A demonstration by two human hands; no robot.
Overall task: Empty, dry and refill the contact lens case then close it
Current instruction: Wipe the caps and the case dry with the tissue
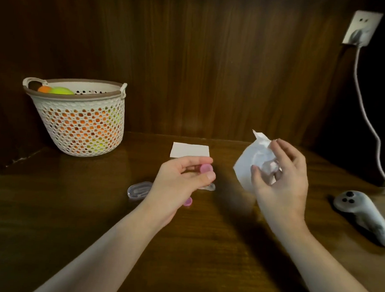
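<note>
Now drying the case.
Left hand (181, 178) pinches the small pink plastic lens case (206, 168); right hand (279, 172), fingers curled around crumpled white tissue (256, 160), should twist a corner into each well.

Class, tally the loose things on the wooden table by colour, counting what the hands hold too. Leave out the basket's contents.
White: 4 - basket, folded paper, tissue in right hand, controller
Pink: 2 - case in left hand, cap
Clear: 2 - box, piece
Total: 8
</note>
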